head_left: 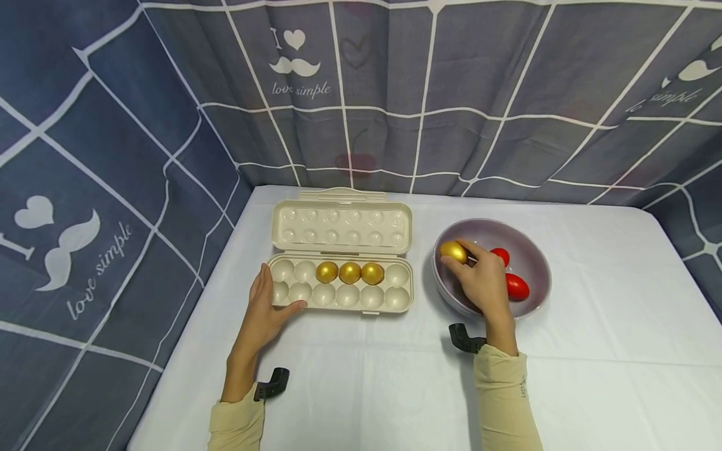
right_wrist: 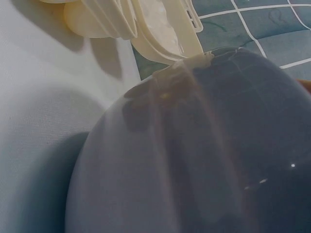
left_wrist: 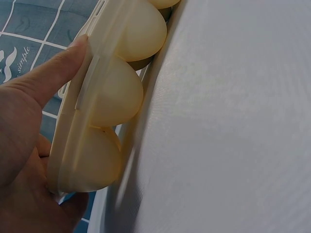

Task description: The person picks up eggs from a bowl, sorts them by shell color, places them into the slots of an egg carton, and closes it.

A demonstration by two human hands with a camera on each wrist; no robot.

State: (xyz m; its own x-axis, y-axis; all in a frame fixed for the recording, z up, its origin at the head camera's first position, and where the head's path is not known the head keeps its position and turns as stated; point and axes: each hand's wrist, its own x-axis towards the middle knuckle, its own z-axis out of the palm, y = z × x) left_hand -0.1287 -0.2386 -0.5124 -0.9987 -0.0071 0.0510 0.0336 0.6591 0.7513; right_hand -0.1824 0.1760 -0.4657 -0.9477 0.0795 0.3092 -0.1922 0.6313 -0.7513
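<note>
A cream egg carton (head_left: 341,302) lies with its lid folded back, and three golden eggs (head_left: 350,273) sit side by side in its far row. My left hand (head_left: 265,313) grips the carton's left end, the thumb along the front edge and the fingers at the side. In the left wrist view the thumb (left_wrist: 58,68) touches the carton's rim (left_wrist: 73,116). Over a mauve bowl (head_left: 538,257), my right hand (head_left: 485,279) pinches another golden egg (head_left: 454,252) between thumb and fingers. The bowl's wall (right_wrist: 194,160) hides that hand in the right wrist view.
Red eggs (head_left: 517,287) lie in the bowl, partly behind the right hand. The carton's lid (head_left: 341,225) rests toward the back of the white table (head_left: 395,376). A dark checked curtain (head_left: 383,81) hangs behind and at the left.
</note>
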